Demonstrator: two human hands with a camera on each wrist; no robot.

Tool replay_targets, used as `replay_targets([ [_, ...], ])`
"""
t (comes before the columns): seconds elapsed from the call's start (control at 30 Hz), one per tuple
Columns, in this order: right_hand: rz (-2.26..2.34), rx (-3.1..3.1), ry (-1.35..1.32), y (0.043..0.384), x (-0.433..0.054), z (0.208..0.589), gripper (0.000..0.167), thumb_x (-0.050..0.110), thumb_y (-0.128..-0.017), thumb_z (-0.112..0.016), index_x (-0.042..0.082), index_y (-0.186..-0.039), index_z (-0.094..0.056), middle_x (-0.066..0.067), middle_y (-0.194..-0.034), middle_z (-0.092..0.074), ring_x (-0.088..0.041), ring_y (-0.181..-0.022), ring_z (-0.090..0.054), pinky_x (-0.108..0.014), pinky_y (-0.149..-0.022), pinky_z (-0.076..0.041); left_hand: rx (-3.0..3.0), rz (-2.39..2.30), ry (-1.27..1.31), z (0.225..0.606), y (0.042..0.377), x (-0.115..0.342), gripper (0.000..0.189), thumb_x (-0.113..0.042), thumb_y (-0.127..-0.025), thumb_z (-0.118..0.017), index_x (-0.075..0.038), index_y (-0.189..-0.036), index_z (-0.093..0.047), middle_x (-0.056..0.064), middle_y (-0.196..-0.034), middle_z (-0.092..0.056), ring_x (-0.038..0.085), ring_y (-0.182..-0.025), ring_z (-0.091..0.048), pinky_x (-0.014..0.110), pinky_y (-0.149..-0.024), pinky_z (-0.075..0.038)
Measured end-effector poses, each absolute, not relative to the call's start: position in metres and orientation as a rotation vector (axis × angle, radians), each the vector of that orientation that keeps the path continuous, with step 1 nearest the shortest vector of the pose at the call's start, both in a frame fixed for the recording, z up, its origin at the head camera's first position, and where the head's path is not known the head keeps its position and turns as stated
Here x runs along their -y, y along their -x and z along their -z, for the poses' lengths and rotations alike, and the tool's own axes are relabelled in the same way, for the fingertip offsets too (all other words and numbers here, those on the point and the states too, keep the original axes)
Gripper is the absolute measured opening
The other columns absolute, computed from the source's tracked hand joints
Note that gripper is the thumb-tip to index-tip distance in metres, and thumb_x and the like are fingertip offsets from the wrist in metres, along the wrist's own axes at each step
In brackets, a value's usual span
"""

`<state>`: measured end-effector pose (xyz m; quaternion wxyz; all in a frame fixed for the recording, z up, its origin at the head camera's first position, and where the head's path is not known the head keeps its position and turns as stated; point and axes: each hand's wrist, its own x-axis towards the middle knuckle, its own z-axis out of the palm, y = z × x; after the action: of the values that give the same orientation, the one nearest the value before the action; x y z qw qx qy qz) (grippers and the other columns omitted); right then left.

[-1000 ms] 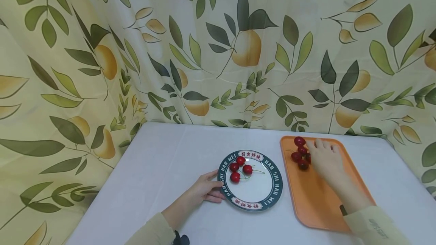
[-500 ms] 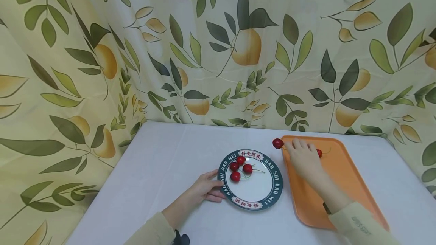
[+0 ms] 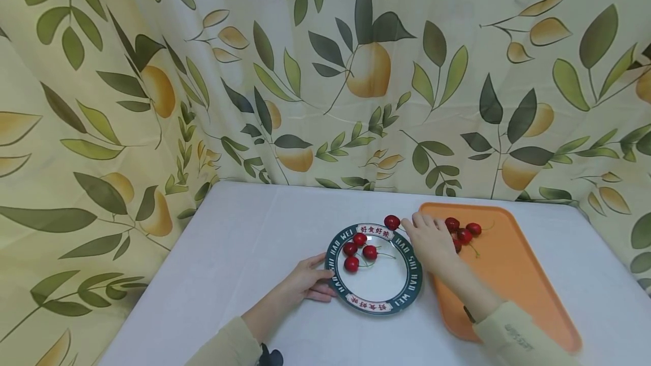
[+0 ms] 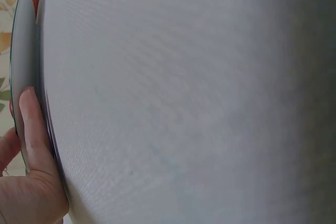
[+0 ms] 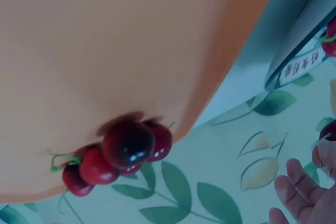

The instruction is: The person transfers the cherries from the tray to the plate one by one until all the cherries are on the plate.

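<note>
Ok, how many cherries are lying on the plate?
4 on the plate: a back cherry, a left cherry, a right cherry and a front cherry. None looks hidden there. The held cherry, at the right hand, isn't counted.

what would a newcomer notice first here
Probably the fruit-patterned cloth behind the table. Then the orange tray at right, red cherries near its far end, and the dark-rimmed plate beside it bearing four cherries. The left hand grips the plate; the right hand holds another cherry nearby.
</note>
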<state>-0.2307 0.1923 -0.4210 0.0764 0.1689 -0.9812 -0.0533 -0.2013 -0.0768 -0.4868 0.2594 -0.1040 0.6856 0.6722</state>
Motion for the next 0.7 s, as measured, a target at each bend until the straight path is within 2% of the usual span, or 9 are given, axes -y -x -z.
replay_targets([
  [0.23, 0.159, 2.914, -0.549, 0.23, -0.182, 0.431, 0.05, 0.007, -0.071, -0.076, 0.007, -0.116, -0.056, -0.017, -0.102, -0.053, -0.033, -0.097, -0.048, -0.05, -0.084, -0.044, -1.857, -1.818, 0.286, 0.487, 0.201, 0.076, 0.063, -0.01, -0.086, -0.059, -0.01, -0.143, -0.032, 0.012, -0.081, -0.068, 0.026, -0.068, -0.068, 0.038, -0.061, -0.059],
  [0.7, 0.205, 2.89, -0.615, 0.23, -0.174, 0.442, 0.046, 0.014, -0.071, -0.078, 0.008, -0.113, -0.059, -0.014, -0.097, -0.055, -0.029, -0.09, -0.049, -0.047, -0.082, -0.045, -1.869, -1.813, 0.286, 0.487, 0.201, 0.076, 0.062, -0.01, -0.087, -0.059, -0.011, -0.143, -0.032, 0.012, -0.081, -0.068, 0.027, -0.069, -0.068, 0.038, -0.061, -0.059],
])
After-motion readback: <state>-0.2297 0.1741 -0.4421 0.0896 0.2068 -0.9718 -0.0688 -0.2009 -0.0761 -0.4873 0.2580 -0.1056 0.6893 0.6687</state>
